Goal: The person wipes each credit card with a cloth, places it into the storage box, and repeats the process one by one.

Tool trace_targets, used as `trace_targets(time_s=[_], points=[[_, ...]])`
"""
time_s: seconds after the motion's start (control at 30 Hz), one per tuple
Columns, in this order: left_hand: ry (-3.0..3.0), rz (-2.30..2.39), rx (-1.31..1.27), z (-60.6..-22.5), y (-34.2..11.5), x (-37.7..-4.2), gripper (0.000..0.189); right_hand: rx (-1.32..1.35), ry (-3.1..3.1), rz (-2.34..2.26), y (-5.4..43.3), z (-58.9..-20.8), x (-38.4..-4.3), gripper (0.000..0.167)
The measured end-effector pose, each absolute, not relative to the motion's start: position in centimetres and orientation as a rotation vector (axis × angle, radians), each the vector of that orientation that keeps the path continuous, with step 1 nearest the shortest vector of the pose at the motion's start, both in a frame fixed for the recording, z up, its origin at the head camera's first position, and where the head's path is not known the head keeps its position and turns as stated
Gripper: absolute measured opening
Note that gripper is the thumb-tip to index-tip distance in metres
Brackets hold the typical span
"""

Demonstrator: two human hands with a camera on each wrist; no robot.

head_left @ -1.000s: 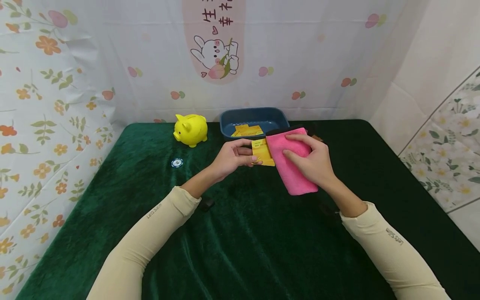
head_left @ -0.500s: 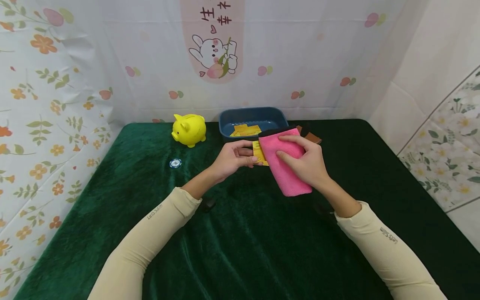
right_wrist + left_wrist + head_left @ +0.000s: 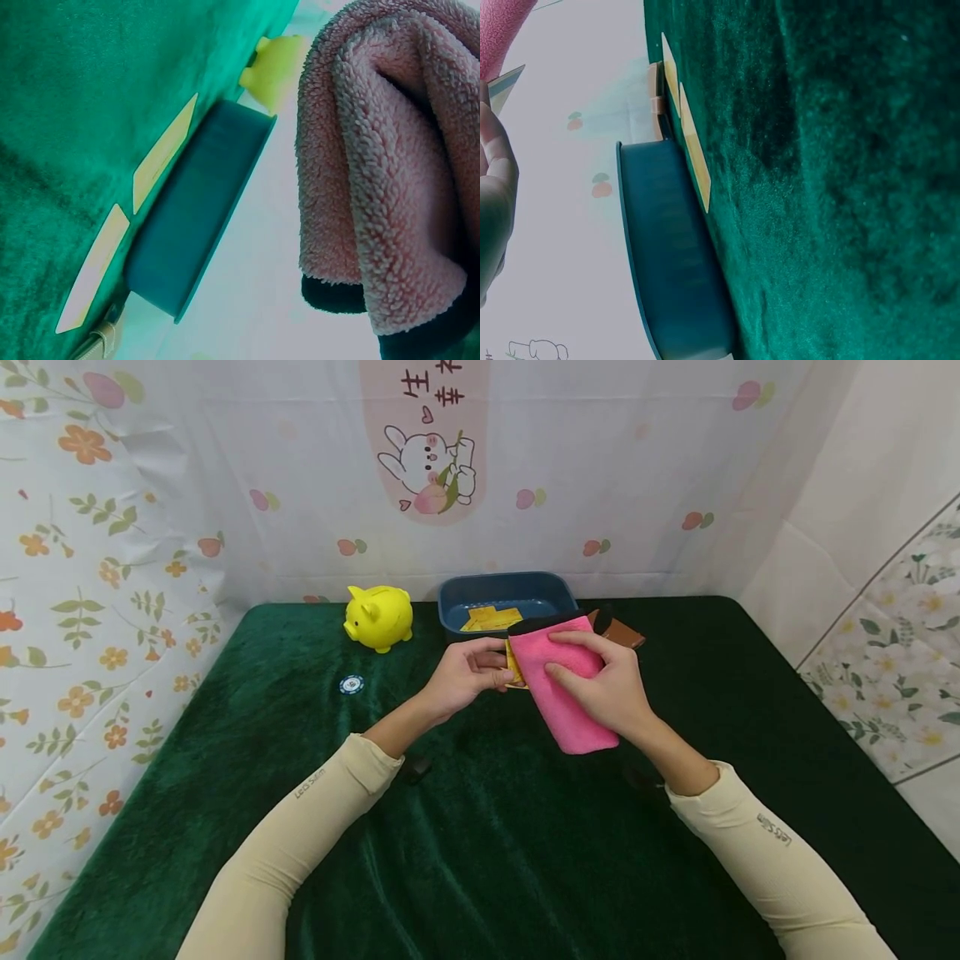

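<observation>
My left hand (image 3: 465,677) pinches a yellow bank card (image 3: 513,656) by its left end, thumb in front. The right hand (image 3: 611,685) holds a folded pink towel (image 3: 558,702) with a black edge, which covers most of the card in the head view. Both are held up off the table, in front of the blue basket. In the left wrist view a corner of the card (image 3: 508,84) sticks out beside the towel (image 3: 501,30). The right wrist view shows the fluffy towel (image 3: 397,172) folded over, the fingers hidden behind it.
More yellow cards (image 3: 495,618) lie in the blue basket (image 3: 558,600). Two others (image 3: 163,154) lie on the green cloth before it. A brown strapped item (image 3: 624,633) sits right of it. To the left are a yellow piggy bank (image 3: 379,618) and poker chip (image 3: 351,685).
My right hand has moved left with the towel, so less of the card shows now. The left hand has stayed nearly still. More of the brown item has come into view.
</observation>
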State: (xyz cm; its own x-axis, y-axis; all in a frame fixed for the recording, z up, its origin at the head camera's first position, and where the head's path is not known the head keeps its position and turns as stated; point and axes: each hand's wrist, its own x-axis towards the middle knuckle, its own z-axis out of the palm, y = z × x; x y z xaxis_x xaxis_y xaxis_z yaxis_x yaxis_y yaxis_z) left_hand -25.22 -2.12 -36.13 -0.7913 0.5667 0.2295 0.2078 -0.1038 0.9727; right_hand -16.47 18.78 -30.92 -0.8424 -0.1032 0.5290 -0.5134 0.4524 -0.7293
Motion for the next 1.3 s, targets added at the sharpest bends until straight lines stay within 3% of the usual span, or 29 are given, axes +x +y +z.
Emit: trace_targets(time_s=[0.37,0.8,1.3], points=[[1.903,2.026,0.830,-36.1,-2.1,-24.9,0.042,0.571,-2.307,1.311,18.6,-31.1,-16.1,0.032],[1.898,2.029,0.830,-35.9,-2.2,-24.9,0.040,0.533,-2.309,1.284,21.7,-34.5,-17.9,0.038],[1.938,1.982,0.862,-35.5,-2.6,-24.8,0.037,0.385,-2.319,1.251,24.1,-33.3,-18.5,0.037]])
